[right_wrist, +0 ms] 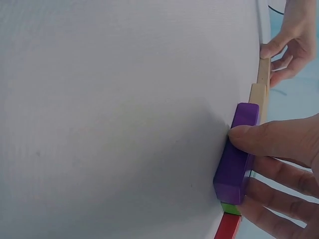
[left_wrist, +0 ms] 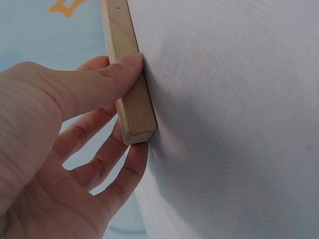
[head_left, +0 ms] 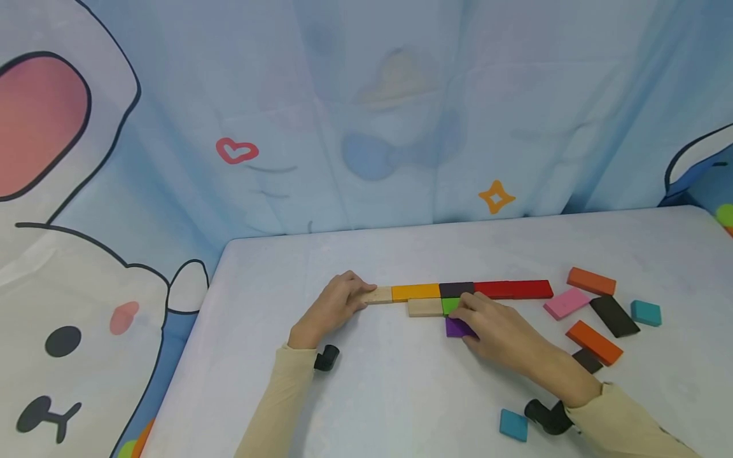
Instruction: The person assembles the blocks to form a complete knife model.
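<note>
My left hand (head_left: pixel 329 312) pinches a plain wooden block (left_wrist: pixel 133 102), thumb on top and fingers along its far side. That block forms the left end of a row with a yellow block (head_left: pixel 415 292), a dark block (head_left: pixel 456 289) and a red stretch (head_left: pixel 512 289). Below the row lie another plain wooden block (head_left: pixel 425 308) and a green block (head_left: pixel 451 305), end to end. A purple block (right_wrist: pixel 234 162) is between the thumb and fingers of my right hand (head_left: pixel 504 331), close against the near side of the green one, which the hand partly covers.
Loose blocks lie at the right: orange (head_left: pixel 593 342), pink (head_left: pixel 567 303), dark (head_left: pixel 614 315) and teal (head_left: pixel 646 313) ones among them. Another teal block (head_left: pixel 513 425) sits near the front, beside the right wrist camera (head_left: pixel 550 416). A printed curtain (head_left: pixel 366 127) hangs behind the white table (head_left: pixel 275 267).
</note>
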A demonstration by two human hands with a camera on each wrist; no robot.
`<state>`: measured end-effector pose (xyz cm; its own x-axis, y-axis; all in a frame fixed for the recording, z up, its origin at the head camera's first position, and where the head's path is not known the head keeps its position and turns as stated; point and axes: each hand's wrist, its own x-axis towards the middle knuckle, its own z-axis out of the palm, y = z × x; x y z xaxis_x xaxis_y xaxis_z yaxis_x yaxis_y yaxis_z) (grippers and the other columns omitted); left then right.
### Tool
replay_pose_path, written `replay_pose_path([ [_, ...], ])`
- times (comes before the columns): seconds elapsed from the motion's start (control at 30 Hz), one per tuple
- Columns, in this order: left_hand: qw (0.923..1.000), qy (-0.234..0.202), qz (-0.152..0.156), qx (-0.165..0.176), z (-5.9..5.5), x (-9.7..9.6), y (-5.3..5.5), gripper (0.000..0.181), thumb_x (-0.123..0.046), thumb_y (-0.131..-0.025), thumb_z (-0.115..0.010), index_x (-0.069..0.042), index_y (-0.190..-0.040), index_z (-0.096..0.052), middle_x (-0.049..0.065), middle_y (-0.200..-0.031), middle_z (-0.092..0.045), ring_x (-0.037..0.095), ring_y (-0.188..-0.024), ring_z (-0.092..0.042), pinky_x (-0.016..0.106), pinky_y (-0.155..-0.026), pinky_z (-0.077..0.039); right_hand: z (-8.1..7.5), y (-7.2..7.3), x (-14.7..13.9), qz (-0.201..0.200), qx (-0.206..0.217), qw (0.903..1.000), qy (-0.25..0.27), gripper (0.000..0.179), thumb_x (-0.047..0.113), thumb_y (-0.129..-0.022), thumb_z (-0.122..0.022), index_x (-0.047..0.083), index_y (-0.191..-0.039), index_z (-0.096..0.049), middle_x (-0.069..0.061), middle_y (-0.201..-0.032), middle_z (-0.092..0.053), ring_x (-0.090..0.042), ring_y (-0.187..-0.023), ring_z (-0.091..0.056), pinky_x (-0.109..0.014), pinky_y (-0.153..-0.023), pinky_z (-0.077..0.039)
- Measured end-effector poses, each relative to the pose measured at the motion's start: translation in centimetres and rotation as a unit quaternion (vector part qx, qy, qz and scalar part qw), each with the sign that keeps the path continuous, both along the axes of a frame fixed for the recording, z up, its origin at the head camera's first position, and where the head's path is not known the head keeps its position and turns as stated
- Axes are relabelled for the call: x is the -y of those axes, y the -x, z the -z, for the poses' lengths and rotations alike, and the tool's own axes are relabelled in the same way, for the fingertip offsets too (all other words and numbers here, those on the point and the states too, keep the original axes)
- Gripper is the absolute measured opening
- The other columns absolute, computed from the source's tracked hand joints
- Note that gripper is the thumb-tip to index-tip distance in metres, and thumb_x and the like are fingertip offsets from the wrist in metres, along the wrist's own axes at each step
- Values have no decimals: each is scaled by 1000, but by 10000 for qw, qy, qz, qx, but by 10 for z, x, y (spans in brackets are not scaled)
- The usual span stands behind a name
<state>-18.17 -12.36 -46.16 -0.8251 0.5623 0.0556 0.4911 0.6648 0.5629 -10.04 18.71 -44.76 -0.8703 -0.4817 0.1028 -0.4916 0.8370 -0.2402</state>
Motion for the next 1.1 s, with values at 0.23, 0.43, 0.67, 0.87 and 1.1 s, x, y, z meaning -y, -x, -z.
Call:
replay_pose_path([
  [0.23,10000,-23,5,41,-2,-1,-1,39,-1,-93,-77,-2,-132,-72,12,-118,-66,29,-108,-60,42,-97,-52,-1,-1,1,-21,-82,10000,9,41,7,-73,-96,2,-110,-79,-11,-103,-65,-28,-97,-66,-42,-82,-63],
  [0.43,9999,33,-62,85,-2,-1,-1,39,-2,-94,-76,-3,-133,-71,10,-118,-66,27,-108,-59,41,-97,-52,-2,0,3,-47,-148,9999,7,40,6,-73,-96,2,-109,-79,-10,-103,-64,-28,-98,-66,-42,-82,-63],
  [0.67,9999,68,-53,72,-2,-1,-1,39,-3,-94,-76,-4,-133,-71,10,-118,-66,27,-106,-59,39,-95,-51,-3,-1,4,84,-178,9998,24,41,4,-71,-96,2,-108,-78,-12,-102,-65,-30,-98,-67,-42,-82,-63],
  [0.87,9999,74,-92,106,-3,-1,-1,40,-4,-94,-76,-5,-134,-71,10,-119,-66,27,-106,-59,40,-95,-51,-4,0,5,123,-157,9998,101,41,3,-72,-96,3,-108,-78,-13,-102,-65,-31,-99,-67,-43,-82,-63],
  [1.1,9998,90,-110,151,-3,-1,-1,39,-3,-95,-76,-4,-134,-71,10,-119,-66,28,-108,-59,42,-97,-51,-5,-1,5,102,-136,9998,70,38,3,-72,-95,4,-106,-78,-12,-102,-65,-30,-99,-67,-43,-82,-63],
])
